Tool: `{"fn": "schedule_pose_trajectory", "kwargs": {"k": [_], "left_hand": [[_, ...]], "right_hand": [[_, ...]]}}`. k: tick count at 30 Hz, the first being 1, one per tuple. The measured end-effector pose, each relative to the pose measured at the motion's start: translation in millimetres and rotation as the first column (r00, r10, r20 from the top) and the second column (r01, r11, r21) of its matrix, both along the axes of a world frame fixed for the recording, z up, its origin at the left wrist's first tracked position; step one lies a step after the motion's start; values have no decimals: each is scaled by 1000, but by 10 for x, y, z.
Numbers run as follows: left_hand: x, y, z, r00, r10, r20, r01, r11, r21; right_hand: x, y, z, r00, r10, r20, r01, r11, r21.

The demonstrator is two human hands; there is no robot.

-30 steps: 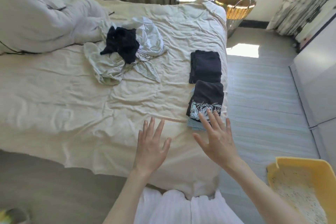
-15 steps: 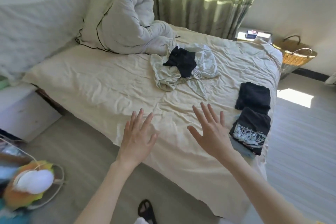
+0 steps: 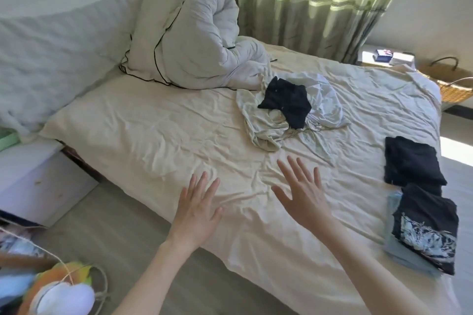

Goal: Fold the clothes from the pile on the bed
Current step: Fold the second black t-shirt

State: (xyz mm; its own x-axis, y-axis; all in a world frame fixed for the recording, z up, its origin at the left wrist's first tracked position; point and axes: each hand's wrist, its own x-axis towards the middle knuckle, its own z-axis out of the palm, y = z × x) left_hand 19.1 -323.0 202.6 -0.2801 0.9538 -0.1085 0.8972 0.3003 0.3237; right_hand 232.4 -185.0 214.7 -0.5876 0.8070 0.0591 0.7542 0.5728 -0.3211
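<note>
A pile of unfolded clothes (image 3: pixel 271 120) lies mid-bed: pale garments with a crumpled dark garment (image 3: pixel 289 101) on top. Two folded stacks sit at the bed's right edge: a plain dark one (image 3: pixel 412 163) and, nearer me, a dark printed shirt (image 3: pixel 427 227) on a light blue piece. My left hand (image 3: pixel 197 210) and my right hand (image 3: pixel 300 194) hover over the cream sheet (image 3: pixel 153 140) near the bed's front edge, fingers spread and straight, holding nothing. Both are well short of the pile.
A rolled grey duvet (image 3: pixel 194 38) lies at the head of the bed against the padded headboard. A woven basket (image 3: pixel 455 87) stands beyond the far corner. A white nightstand (image 3: pixel 33 174) and a colourful toy (image 3: pixel 58 291) are at the left.
The view swung left and back, from the folded stacks toward the pile. Both hands left the printed stack and now hover over bare sheet, still spread.
</note>
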Motion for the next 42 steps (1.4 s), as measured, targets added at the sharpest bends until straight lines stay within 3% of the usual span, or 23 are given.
{"fn": "schedule_pose_trajectory", "kwargs": {"k": [5, 11, 15, 18, 22, 27, 35, 38, 42], "left_hand": [[-516, 808, -291, 994, -103, -46, 98, 990, -98], [-816, 2091, -824, 992, -127, -6, 125, 983, -138], [-931, 2976, -1469, 992, -116, 49, 124, 974, -192], [-1083, 3584, -2026, 991, -136, -2, 132, 963, -233], [-1238, 4169, -2715, 990, -142, 9, 134, 907, -400], [-1365, 4503, -3443, 989, -146, 21, 133, 815, -564], [-1376, 4519, -3970, 983, -165, -87, 81, 797, -598], [-1383, 4553, -3925, 985, -164, -61, 91, 777, -623], [-1441, 4660, -3718, 987, -147, 69, 155, 723, -674]], "right_hand": [[-300, 713, -209, 997, -64, -54, 64, 998, -5], [-659, 2029, -755, 974, 19, 228, -27, 999, 30], [-872, 2992, -1368, 944, -25, 330, 22, 1000, 13], [-972, 3596, -1920, 914, -77, 397, 96, 995, -28], [-1061, 4219, -2504, 890, -155, 429, 203, 977, -69], [-1210, 4844, -2982, 878, -254, 406, 305, 950, -64], [-1428, 5564, -3411, 842, -393, 368, 369, 919, 138], [-1439, 5638, -3421, 864, -434, 254, 411, 901, 142], [-1474, 5367, -3189, 902, -431, -27, 431, 902, -5]]}}
